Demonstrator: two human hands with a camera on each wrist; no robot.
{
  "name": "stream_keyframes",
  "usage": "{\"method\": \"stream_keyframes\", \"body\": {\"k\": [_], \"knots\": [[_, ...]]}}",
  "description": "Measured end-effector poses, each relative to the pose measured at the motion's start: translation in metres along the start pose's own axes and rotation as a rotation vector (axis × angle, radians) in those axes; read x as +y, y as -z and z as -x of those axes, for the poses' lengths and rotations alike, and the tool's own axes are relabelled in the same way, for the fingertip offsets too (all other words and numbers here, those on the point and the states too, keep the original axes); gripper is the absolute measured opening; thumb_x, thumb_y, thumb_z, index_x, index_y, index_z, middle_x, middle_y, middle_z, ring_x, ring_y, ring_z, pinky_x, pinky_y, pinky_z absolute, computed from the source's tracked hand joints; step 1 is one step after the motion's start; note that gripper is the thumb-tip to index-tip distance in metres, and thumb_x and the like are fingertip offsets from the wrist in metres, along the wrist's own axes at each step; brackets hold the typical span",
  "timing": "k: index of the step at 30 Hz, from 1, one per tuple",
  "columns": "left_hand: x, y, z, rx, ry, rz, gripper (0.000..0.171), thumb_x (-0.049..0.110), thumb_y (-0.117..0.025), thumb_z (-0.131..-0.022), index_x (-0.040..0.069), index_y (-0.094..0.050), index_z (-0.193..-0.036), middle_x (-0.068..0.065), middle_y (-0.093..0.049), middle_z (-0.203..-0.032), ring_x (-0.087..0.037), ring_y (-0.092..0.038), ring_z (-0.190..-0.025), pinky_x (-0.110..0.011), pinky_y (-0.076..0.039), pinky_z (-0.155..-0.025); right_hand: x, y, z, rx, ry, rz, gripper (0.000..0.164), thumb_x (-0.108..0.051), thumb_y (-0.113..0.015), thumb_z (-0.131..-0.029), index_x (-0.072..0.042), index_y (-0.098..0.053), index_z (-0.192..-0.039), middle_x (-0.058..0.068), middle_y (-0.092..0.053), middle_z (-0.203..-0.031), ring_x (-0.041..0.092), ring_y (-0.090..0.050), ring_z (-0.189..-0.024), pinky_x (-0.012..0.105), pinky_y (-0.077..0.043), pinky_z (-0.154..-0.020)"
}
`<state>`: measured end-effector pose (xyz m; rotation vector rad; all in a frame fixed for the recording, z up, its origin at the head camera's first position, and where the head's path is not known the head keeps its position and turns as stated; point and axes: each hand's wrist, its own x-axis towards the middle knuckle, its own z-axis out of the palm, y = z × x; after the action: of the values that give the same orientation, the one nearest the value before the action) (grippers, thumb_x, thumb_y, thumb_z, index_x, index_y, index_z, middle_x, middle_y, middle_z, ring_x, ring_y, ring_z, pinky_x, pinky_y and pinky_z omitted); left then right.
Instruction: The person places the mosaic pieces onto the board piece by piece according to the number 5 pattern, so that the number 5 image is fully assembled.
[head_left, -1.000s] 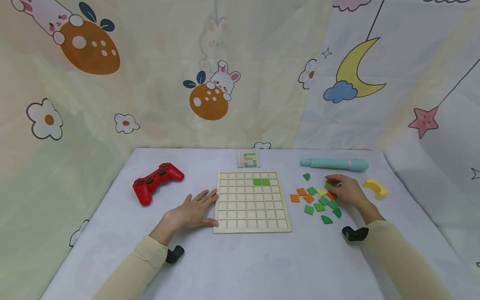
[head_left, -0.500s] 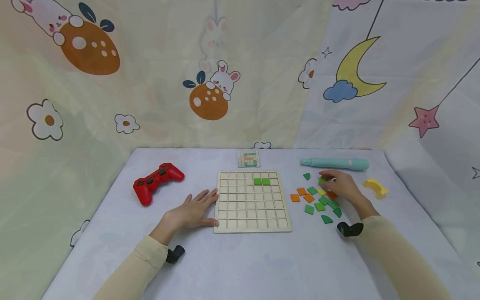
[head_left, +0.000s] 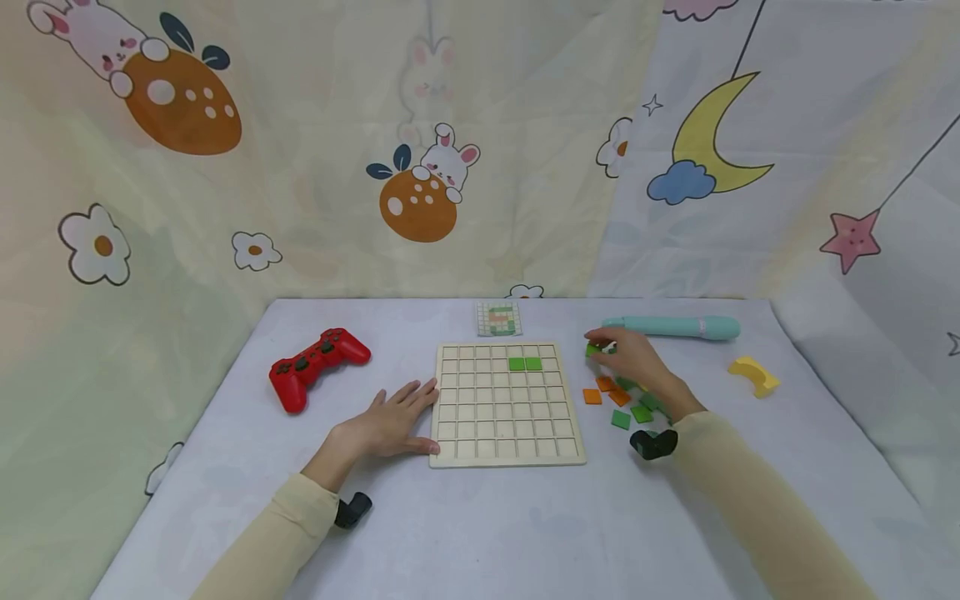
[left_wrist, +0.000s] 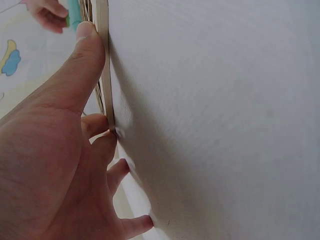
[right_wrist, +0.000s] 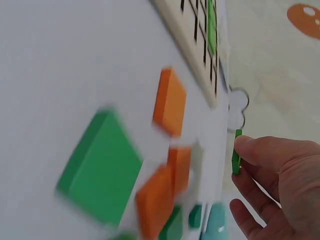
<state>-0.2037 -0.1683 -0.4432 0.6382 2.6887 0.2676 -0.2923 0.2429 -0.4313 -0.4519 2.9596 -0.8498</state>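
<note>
A square wooden grid board (head_left: 480, 429) lies in the middle of the table, with two light green square tiles (head_left: 525, 364) in its second row from the back. My left hand (head_left: 386, 423) lies spread at the board's left edge, thumb and fingertips touching it. In the left wrist view the thumb (left_wrist: 90, 55) rests along the board's edge. Between thumb and fingers my right hand (head_left: 637, 362) pinches a light green tile (right_wrist: 237, 152), held above the table right of the board. Below that hand lie loose orange tiles (head_left: 592, 397) and green tiles (head_left: 621, 419), partly hidden by it.
Behind the board lies a small pattern card (head_left: 498, 319). A red game controller (head_left: 318, 367) sits at the left. A teal pen-shaped object (head_left: 675, 327) lies at the back right, near a yellow arched block (head_left: 753, 377).
My right hand has moved left from above the loose tiles toward the board, carrying the light green tile. The left hand has stayed at the board's edge.
</note>
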Motion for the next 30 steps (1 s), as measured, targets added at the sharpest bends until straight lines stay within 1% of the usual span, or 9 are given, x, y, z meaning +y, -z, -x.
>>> {"method": "stream_keyframes", "body": {"k": [5,8,13,15,19,20,22,25,30], "knots": [[-0.001,-0.001,0.001,-0.004,0.006,0.004,0.096,0.062,-0.062,-0.083,0.016,-0.019,-0.156,0.001,-0.009,-0.165,-0.031,-0.011,-0.151,-0.07,-0.012,-0.113,-0.033,-0.012,-0.014,-0.037,0.058,-0.006,0.04,-0.011,-0.065,-0.091,-0.003,-0.06,-0.13,0.015,-0.067,-0.121,0.032,-0.059,-0.111,0.051,-0.046,-0.099],[-0.001,0.0,0.001,-0.006,0.015,-0.001,0.096,0.063,-0.061,-0.083,0.018,-0.018,-0.156,0.003,-0.009,-0.165,-0.029,-0.011,-0.151,-0.068,-0.013,-0.114,-0.049,-0.021,-0.022,-0.058,0.081,-0.013,0.04,-0.01,-0.066,-0.09,-0.003,-0.061,-0.129,0.014,-0.067,-0.119,0.031,-0.06,-0.11,0.049,-0.046,-0.098],[0.0,0.0,0.001,-0.001,0.016,-0.009,0.095,0.063,-0.061,-0.083,0.02,-0.019,-0.156,0.004,-0.009,-0.165,-0.028,-0.01,-0.152,-0.067,-0.014,-0.115,-0.066,-0.038,-0.033,-0.098,0.104,-0.033,0.039,-0.011,-0.066,-0.09,-0.005,-0.062,-0.128,0.012,-0.067,-0.119,0.029,-0.06,-0.109,0.046,-0.048,-0.096],[0.0,0.0,0.001,0.003,0.012,-0.011,0.094,0.063,-0.061,-0.084,0.019,-0.019,-0.156,0.004,-0.01,-0.165,-0.028,-0.011,-0.152,-0.067,-0.014,-0.115,-0.073,-0.044,-0.036,-0.107,0.126,-0.043,0.038,-0.012,-0.066,-0.09,-0.005,-0.062,-0.128,0.012,-0.067,-0.119,0.028,-0.06,-0.109,0.044,-0.049,-0.095],[0.001,-0.001,0.0,0.002,0.017,-0.02,0.095,0.063,-0.061,-0.083,0.02,-0.019,-0.156,0.005,-0.009,-0.165,-0.028,-0.01,-0.152,-0.067,-0.014,-0.115,-0.085,-0.055,-0.04,-0.115,0.2,-0.019,0.036,-0.012,-0.065,-0.091,-0.004,-0.063,-0.126,0.011,-0.068,-0.117,0.026,-0.062,-0.106,0.042,-0.051,-0.091],[0.001,-0.002,0.0,0.002,0.02,-0.024,0.095,0.064,-0.061,-0.083,0.02,-0.019,-0.156,0.005,-0.009,-0.165,-0.027,-0.01,-0.152,-0.067,-0.014,-0.115,-0.088,-0.056,-0.041,-0.119,0.208,-0.017,0.035,-0.013,-0.065,-0.091,-0.004,-0.064,-0.126,0.011,-0.068,-0.116,0.026,-0.062,-0.106,0.042,-0.051,-0.091],[0.001,-0.002,-0.001,0.002,0.024,-0.029,0.095,0.063,-0.061,-0.083,0.02,-0.019,-0.156,0.005,-0.008,-0.165,-0.027,-0.01,-0.152,-0.067,-0.014,-0.115,-0.095,-0.059,-0.043,-0.125,0.213,-0.012,0.035,-0.013,-0.066,-0.091,-0.004,-0.064,-0.125,0.01,-0.068,-0.114,0.025,-0.062,-0.105,0.041,-0.052,-0.09],[0.0,-0.002,-0.001,0.001,0.027,-0.037,0.095,0.064,-0.061,-0.083,0.021,-0.018,-0.156,0.005,-0.008,-0.165,-0.027,-0.009,-0.152,-0.067,-0.014,-0.115,-0.104,-0.063,-0.046,-0.139,0.196,-0.011,0.036,-0.014,-0.067,-0.09,-0.005,-0.064,-0.125,0.009,-0.069,-0.113,0.024,-0.063,-0.105,0.04,-0.052,-0.09],[0.0,-0.003,-0.002,0.003,0.024,-0.031,0.095,0.064,-0.062,-0.083,0.021,-0.019,-0.156,0.005,-0.009,-0.165,-0.027,-0.01,-0.152,-0.067,-0.014,-0.115,-0.111,-0.07,-0.048,-0.165,0.168,-0.026,0.036,-0.013,-0.066,-0.091,-0.006,-0.063,-0.127,0.01,-0.067,-0.118,0.025,-0.062,-0.11,0.04,-0.051,-0.094]]}}
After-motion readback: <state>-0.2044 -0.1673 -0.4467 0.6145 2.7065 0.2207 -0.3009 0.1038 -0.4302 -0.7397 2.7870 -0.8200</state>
